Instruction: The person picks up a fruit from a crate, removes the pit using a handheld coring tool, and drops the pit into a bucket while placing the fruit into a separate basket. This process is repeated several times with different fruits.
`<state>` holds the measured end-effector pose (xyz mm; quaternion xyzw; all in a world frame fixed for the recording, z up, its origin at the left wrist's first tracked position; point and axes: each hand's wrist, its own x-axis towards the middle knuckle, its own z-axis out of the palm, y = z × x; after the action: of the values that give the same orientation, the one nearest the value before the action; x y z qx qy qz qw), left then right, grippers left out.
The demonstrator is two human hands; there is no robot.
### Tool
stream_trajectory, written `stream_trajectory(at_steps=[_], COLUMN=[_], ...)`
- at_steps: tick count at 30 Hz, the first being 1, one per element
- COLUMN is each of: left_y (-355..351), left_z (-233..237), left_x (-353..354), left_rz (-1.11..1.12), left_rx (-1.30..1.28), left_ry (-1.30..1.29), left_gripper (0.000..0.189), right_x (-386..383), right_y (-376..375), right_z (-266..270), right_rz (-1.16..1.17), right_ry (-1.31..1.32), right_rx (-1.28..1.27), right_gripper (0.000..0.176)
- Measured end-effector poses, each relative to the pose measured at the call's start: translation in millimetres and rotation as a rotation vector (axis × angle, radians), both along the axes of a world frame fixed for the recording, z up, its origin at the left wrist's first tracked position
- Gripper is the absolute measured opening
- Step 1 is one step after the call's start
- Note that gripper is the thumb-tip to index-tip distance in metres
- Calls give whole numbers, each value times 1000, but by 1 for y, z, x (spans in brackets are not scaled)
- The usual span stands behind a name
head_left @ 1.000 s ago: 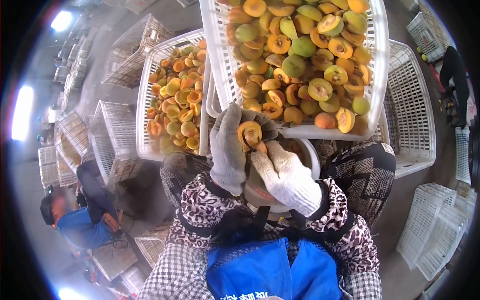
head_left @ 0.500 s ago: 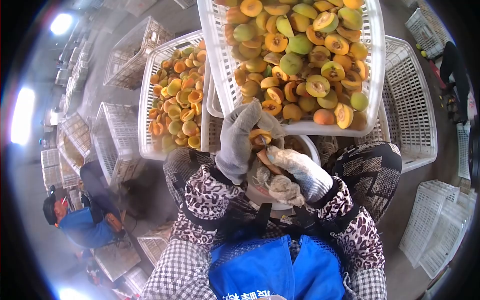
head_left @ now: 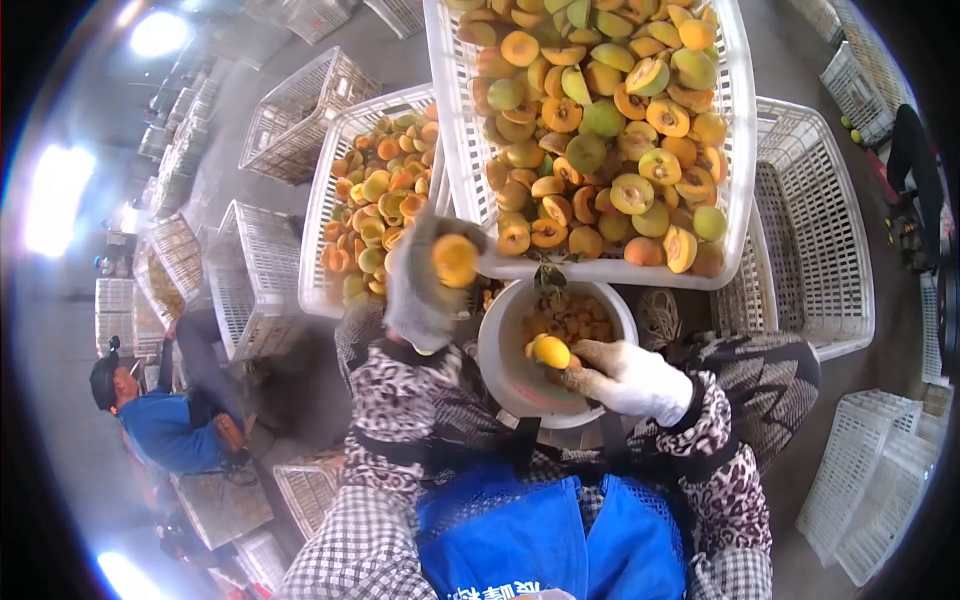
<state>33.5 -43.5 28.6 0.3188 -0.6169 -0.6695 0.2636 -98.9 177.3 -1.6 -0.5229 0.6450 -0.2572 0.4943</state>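
While L grip (head_left: pixel 418 292) holds fruit half (head_left: pixel 455 260) palm-side, R grip (head_left: pixel 632 380) pinches yellow pc (head_left: pixel 551 350), over bucket (head_left: pixel 503 355)

A plain grey floor (head_left: pixel 785 470) spreads around the workplace. On the left, a round bright light (head_left: pixel 160 34), a taller bright panel (head_left: pixel 58 200) and another glare (head_left: pixel 135 578) at the bottom wash the far side in white haze; lamps or windows, I cannot tell. Blurred stacks of crates (head_left: pixel 185 140) line that side, and pale plastic baskets (head_left: pixel 870 480) lean together at right.
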Motion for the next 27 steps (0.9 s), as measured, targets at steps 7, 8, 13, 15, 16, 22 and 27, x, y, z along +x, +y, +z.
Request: stream_trajectory(at_steps=[7,8,13,15,16,22,27], left_y=[-29,-28,-33,-24,-25,-31,-17], left_z=[-46,-71,-129,-92,-86,-32,0], left_x=[-48,-57,-93,-99,-103,-81,-50], left_rz=[14,-234,-402,-411,-379,-16,66], left_rx=[-749,-1015,-1434,-1351,-1360,355,544], left_ry=[-94,-423,-619,-609,-602,88,280], left_gripper=[23,28,37,30,30,36,25], right_x=[5,6,13,8,6,10,16], right_y=[12,30,45,35,33,-2,-32], right_z=[-46,-60,-68,-37,-22,-15,-13], right_rz=[50,26,-221,-260,-249,-419,-703], right_ry=[508,556,801,668,599,37,-270], right_rx=[596,386,-95,-26,-56,-265,-271], right_gripper=[32,31,27,32,35,30,21])
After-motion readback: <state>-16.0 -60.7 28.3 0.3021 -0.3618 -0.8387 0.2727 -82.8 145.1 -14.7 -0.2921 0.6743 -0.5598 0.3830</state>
